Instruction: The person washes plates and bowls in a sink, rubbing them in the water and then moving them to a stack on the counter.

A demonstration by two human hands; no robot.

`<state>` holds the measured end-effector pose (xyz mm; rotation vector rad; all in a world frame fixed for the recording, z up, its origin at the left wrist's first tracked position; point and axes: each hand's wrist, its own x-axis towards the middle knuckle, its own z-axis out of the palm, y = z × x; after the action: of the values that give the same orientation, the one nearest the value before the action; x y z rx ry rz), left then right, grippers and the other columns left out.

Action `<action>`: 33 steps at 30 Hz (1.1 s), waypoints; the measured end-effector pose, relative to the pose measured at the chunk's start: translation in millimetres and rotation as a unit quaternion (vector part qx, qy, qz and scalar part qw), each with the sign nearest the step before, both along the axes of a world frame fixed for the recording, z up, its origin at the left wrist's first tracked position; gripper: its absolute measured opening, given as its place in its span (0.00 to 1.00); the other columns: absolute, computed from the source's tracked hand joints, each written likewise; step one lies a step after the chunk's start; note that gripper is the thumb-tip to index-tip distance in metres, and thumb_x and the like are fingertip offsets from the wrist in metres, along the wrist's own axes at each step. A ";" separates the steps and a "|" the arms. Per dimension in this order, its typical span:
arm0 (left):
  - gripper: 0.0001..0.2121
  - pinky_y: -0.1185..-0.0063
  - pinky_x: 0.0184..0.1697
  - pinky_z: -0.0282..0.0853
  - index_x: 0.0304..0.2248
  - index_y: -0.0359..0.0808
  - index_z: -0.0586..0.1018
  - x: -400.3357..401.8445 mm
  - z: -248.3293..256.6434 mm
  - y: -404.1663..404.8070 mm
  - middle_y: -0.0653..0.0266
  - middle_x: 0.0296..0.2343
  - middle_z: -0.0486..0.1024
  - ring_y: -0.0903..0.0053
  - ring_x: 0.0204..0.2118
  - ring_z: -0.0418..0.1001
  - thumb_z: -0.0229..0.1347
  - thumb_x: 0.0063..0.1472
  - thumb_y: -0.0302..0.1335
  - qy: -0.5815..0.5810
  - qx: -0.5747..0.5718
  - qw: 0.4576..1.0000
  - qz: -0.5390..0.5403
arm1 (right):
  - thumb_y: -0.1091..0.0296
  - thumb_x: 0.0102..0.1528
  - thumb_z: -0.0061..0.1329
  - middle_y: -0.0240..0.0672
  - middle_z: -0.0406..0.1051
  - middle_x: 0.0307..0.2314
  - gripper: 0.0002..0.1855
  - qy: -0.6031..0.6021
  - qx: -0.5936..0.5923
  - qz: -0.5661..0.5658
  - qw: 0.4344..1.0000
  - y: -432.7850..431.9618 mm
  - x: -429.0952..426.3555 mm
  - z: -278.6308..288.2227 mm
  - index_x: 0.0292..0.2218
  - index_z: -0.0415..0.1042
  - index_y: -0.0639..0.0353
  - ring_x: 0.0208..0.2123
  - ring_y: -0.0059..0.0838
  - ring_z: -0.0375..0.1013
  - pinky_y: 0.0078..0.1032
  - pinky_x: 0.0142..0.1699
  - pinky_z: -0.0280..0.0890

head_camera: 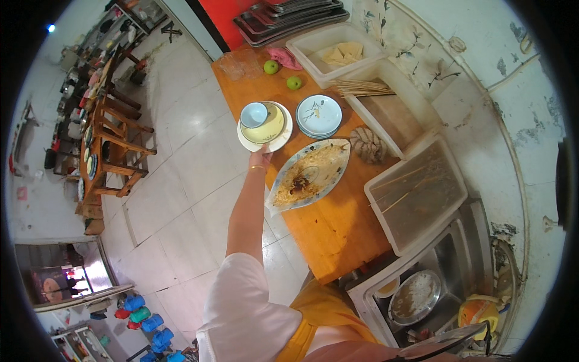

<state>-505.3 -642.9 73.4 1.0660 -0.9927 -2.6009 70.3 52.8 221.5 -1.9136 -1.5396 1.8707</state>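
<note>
My left hand (260, 158) reaches forward and grips the near rim of a white plate (286, 138). On that plate sits a yellow dish (271, 129), and a small light-blue bowl (254, 115) rests on it. The stack overlaps the left edge of the wooden table; whether it touches the tabletop I cannot tell. Right of my hand lies a leaf-shaped platter (332, 156) with brown, oily food residue. Behind the platter stands a stack of light-blue-rimmed plates (319, 113). My right hand is out of view.
Two green fruits (271, 67), a pink cloth (284, 58), clear glasses (235, 65) and a coiled brown cloth (368, 145) are on the wooden table (334, 226). Plastic bins (416, 194), one with skewers (364, 87), line the wall. A steel sink (457, 253) holds a metal bowl (415, 296).
</note>
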 end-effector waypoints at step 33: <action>0.15 0.77 0.43 0.66 0.45 0.33 0.64 371.4 162.7 366.0 0.61 0.40 0.68 0.74 0.42 0.67 0.46 0.56 0.22 0.012 0.044 0.785 -0.618 | 0.62 0.53 0.43 0.34 0.67 0.32 0.18 0.335 -0.215 0.038 0.917 -99.5 -83.4 36.9 0.43 0.60 0.60 0.32 0.25 0.68 0.21 0.34 0.66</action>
<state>-133.9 -277.0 236.1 0.3241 -2.1007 -3.5731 -13.0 -46.7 258.4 -1.0809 -1.0480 2.6756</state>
